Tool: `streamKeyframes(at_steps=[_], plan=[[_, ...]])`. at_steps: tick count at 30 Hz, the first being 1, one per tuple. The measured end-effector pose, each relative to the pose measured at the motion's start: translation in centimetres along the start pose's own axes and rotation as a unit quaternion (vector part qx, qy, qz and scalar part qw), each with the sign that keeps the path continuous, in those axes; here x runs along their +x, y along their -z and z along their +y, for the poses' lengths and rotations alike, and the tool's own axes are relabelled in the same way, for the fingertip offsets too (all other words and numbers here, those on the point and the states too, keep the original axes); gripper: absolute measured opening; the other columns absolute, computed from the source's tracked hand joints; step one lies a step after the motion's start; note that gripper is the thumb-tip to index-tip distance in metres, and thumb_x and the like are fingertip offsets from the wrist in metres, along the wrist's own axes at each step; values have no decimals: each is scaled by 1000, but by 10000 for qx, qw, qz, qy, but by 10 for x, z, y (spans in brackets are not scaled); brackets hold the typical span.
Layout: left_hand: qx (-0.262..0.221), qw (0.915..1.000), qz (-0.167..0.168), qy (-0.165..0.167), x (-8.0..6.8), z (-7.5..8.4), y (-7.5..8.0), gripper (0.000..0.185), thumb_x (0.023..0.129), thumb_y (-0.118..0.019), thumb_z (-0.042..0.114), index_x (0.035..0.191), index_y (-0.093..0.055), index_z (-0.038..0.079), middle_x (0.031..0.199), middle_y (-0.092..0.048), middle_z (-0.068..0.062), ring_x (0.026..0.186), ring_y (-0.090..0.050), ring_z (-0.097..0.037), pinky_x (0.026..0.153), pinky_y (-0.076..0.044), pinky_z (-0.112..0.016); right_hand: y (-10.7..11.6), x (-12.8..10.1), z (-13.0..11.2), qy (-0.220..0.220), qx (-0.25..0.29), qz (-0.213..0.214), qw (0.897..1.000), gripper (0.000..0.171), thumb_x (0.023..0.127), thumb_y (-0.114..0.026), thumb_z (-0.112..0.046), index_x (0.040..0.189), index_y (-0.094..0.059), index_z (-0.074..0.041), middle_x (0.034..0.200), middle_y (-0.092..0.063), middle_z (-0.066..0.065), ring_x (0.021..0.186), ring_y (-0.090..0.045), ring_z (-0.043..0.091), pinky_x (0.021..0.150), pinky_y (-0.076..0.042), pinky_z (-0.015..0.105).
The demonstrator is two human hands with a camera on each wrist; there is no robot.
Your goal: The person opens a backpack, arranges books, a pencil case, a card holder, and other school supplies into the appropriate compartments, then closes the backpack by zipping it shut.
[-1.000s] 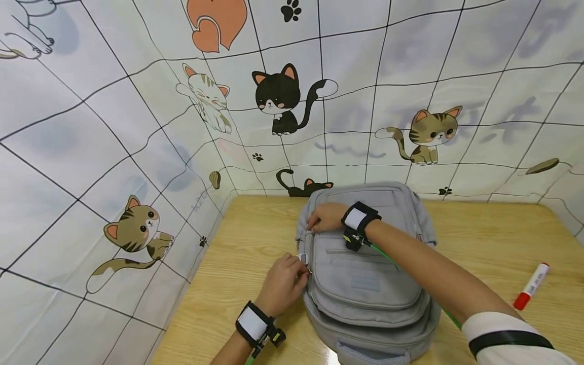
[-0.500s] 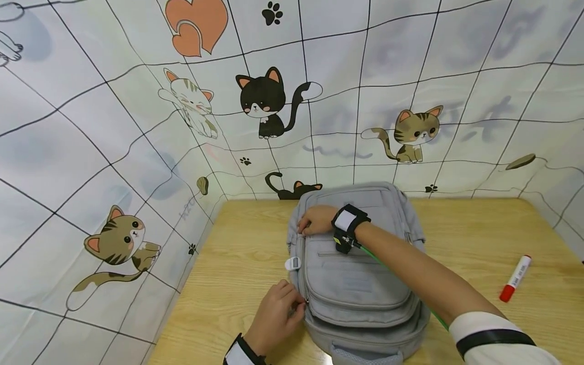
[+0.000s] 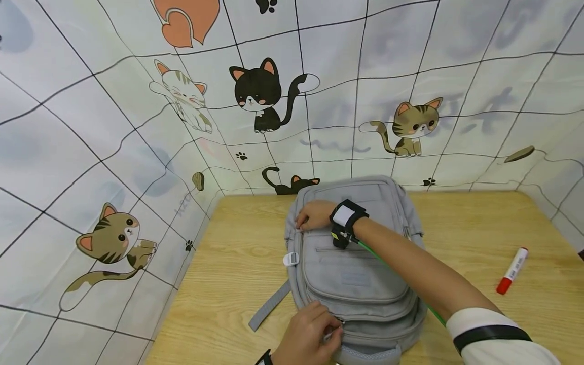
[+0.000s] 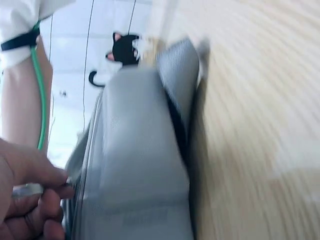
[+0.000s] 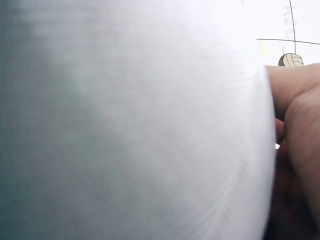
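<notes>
A grey backpack (image 3: pixel 356 263) lies flat on the wooden table (image 3: pixel 237 274), its top toward the wall. My left hand (image 3: pixel 310 337) pinches a zipper pull (image 3: pixel 335 329) at the bag's near edge; the left wrist view shows the fingers (image 4: pixel 35 200) closed on the pull (image 4: pixel 27 190) beside the grey fabric (image 4: pixel 135 165). My right hand (image 3: pixel 312 217) grips the bag's upper left corner, fingers curled on the fabric; the right wrist view is filled by grey fabric (image 5: pixel 135 130) with fingers (image 5: pixel 295 115) at its right. A white tag (image 3: pixel 290 259) hangs at the bag's left side.
A red-capped white marker (image 3: pixel 512 271) lies on the table at the right. A grey strap (image 3: pixel 269 306) trails from the bag's left side. Cat-patterned cloth walls (image 3: pixel 137 126) close in the table at the back and left.
My left hand has drawn the zipper pull from the bag's left side down and around to its near edge. The grey strap is now uncovered. My right hand stays on the upper corner.
</notes>
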State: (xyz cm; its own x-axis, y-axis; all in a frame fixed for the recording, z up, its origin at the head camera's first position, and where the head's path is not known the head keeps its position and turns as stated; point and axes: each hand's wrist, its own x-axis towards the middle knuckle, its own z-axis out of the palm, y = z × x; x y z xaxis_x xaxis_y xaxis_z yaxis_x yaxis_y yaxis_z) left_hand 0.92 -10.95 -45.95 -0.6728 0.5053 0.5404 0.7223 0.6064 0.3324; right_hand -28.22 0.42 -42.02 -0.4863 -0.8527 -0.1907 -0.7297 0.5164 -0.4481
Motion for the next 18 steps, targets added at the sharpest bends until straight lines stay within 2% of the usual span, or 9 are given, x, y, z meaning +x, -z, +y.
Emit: streamKeyframes(at_steps=[3, 6, 9, 11, 13, 15, 17, 18], plan=[[-17, 9999, 90, 82, 4, 7, -9, 19, 82, -88, 12, 81, -71, 21, 70, -55, 13, 69, -39, 6, 68, -29, -2, -1, -6, 0, 371, -77, 351, 9987, 24, 102, -67, -23, 116, -84, -13, 128, -77, 6, 123, -71, 25, 108, -54, 41], [57, 9996, 165, 222, 1, 9, -10, 22, 83, -90, 17, 80, -70, 23, 71, -58, 14, 68, -43, 6, 68, -31, -2, 5, -28, -21, 654, -225, 837, 9941, 21, 102, -69, -19, 115, -82, -11, 123, -77, 5, 118, -70, 25, 104, -56, 42], [-119, 9989, 125, 426, -1, 6, -3, 21, 86, -89, 21, 82, -69, 23, 75, -61, 13, 70, -52, 5, 69, -37, -3, 14, -75, -62, 839, -306, 1093, 9900, 22, 103, -70, -18, 121, -80, -11, 125, -76, 3, 117, -69, 20, 103, -56, 38], [-406, 9974, 75, 586, 1, 5, 3, 19, 89, -87, 20, 86, -69, 21, 77, -63, 11, 72, -53, 4, 70, -40, -3, 14, -115, -88, 1005, -162, 991, 9899, 25, 102, -72, -20, 125, -78, -13, 114, -77, -3, 100, -69, 9, 90, -58, 29], [-832, 9935, -24, 775, 4, 5, 9, 15, 92, -85, 16, 91, -70, 18, 82, -65, 8, 76, -55, 4, 71, -43, -5, -1, -154, -104, 1094, 6, 840, 9904, 28, 100, -76, -26, 126, -76, -17, 95, -74, -12, 79, -63, -4, 74, -53, 18], [-1265, 9873, -142, 948, 9, 6, 14, 14, 93, -82, 9, 97, -70, 15, 86, -66, 6, 77, -54, 3, 71, -45, -6, -25, -185, -112, 1086, 279, 796, 9905, 29, 97, -79, -32, 123, -74, -21, 78, -64, -20, 64, -50, -12, 61, -44, 10], [-1579, 9816, -271, 1034, 12, 7, 17, 15, 93, -80, 5, 101, -70, 13, 90, -67, 4, 78, -56, 2, 72, -49, -9, -54, -203, -116, 913, 613, 901, 9898, 25, 96, -81, -38, 115, -72, -25, 68, -56, -25, 58, -43, -16, 54, -38, 7], [-1691, 9797, -327, 1029, 14, 7, 17, 14, 94, -79, 4, 102, -70, 13, 91, -68, 3, 79, -58, 1, 72, -50, -10, -67, -209, -117, 838, 767, 1083, 9876, 21, 95, -81, -39, 108, -71, -26, 66, -53, -24, 56, -41, -17, 52, -36, 7]])
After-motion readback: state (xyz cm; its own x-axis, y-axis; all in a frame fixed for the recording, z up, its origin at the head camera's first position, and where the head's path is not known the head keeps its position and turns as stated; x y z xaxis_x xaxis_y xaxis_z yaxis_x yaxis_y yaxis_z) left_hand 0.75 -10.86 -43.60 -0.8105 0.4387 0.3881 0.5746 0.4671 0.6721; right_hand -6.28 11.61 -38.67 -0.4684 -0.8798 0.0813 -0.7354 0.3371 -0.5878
